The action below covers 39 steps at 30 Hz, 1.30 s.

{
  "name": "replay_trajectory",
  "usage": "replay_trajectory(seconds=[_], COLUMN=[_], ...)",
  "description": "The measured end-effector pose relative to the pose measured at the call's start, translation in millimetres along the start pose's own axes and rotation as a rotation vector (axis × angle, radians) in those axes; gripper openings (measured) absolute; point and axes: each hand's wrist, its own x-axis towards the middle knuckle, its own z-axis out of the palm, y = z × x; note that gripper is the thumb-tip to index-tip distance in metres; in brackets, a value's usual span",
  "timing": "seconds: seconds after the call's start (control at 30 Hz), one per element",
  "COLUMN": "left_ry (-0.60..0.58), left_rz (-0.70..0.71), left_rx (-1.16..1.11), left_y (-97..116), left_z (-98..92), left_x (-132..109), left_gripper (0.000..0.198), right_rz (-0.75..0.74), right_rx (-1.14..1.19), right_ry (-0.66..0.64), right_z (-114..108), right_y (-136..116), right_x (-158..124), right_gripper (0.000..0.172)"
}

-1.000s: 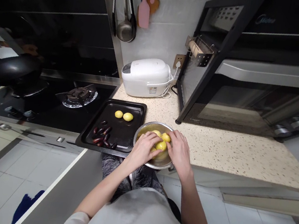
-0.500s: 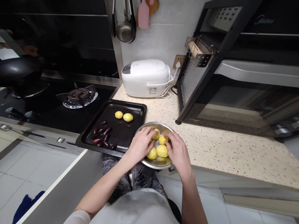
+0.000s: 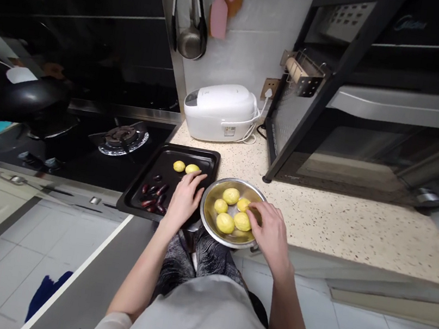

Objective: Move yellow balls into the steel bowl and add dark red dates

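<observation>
Several yellow lemons [image 3: 225,222] lie in a round metal bowl [image 3: 207,226] at the counter's front edge. My right hand [image 3: 271,232] reaches over the bowl's right rim, thumb and fingertips around the side of one lemon [image 3: 243,205] that still sits in the bowl. Above the right part of a black baking tray [image 3: 188,151] is my left hand [image 3: 185,198], empty, thumb apart from stretched fingers. Its fingertips come close to the right one of two lemons [image 3: 192,168] on the tray; contact cannot be made out. Dark red oval fruits [image 3: 149,203] lie left of that hand.
A white rice cooker [image 3: 223,113] stands behind the tray, plugged in at the wall. Left is a gas hob with a burner [image 3: 120,138] and a black wok [image 3: 26,100]. A rack with an oven [image 3: 370,148] occupies the right. An open drawer [image 3: 103,279] juts out below the tray.
My left hand has left the bowl and moved left over the tray, uncovering the lemons in the bowl. My right hand stays at the same lemon. The view has shifted slightly.
</observation>
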Motion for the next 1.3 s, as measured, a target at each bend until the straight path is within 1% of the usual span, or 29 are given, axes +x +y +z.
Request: replay_trajectory(seconds=[0.1, 0.2, 0.3, 0.43, 0.53, 0.63, 0.73, 0.9, 1.0, 1.07, 1.13, 1.2, 1.3], left_ry=[-0.024, -0.107, -0.153, -0.070, -0.027, -0.027, -0.041, -0.024, 0.040, 0.094, 0.105, 0.057, -0.090], left_rz=[-0.017, -0.044, -0.034, -0.022, -0.070, -0.113, -0.137, -0.182, -0.196, -0.143, -0.058, 0.023, 0.124], left_rx=[0.057, 0.094, 0.139, 0.219, 0.311, 0.387, 0.408, 0.300, 0.141, 0.017, -0.091, -0.171, -0.225], left_y=[-27, -48, -58, -59, -55, -49, -46, -42, -33, -21, -5, 14, 37], left_z=[0.7, 5.0, 10.1, 13.2, 11.1, 7.4, 4.4, 1.8, -0.9, -4.4, -8.8, -12.0, -9.4], left_x=[9, 19, 25, 25, 22, 20, 19, 16, 14, 14, 13, 13, 9], left_gripper=[0.050, 0.059, 0.060, 0.057, 0.048, 0.037, 0.031, 0.026, 0.027, 0.026, 0.025, 0.027, 0.030], right_rz=[-0.016, -0.030, -0.028, -0.015, -0.013, -0.016, -0.023, -0.027, -0.027, -0.028, -0.028, -0.027, -0.033], right_rx=[0.019, 0.036, 0.037, 0.030, 0.032, 0.030, 0.028, 0.034, 0.032, 0.032, 0.031, 0.035, 0.044], right_ry=[0.009, 0.020, 0.034, 0.036, 0.038, 0.031, 0.023, 0.040, 0.050, 0.051, 0.052, 0.050, 0.040], right_z=[1, 0, -2, -4, -4, -3, -4, -6, -7, -7, -7, -7, -6], right_y=[-3, -6, -5, -3, -3, -4, -6, -8, -8, -7, -7, -7, -7], right_x=[0, 0, -2, -4, -5, -5, -5, -5, -6, -7, -7, -7, -7], right_gripper=[0.015, 0.015, 0.015, 0.016, 0.017, 0.016, 0.015, 0.016, 0.016, 0.016, 0.016, 0.016, 0.015])
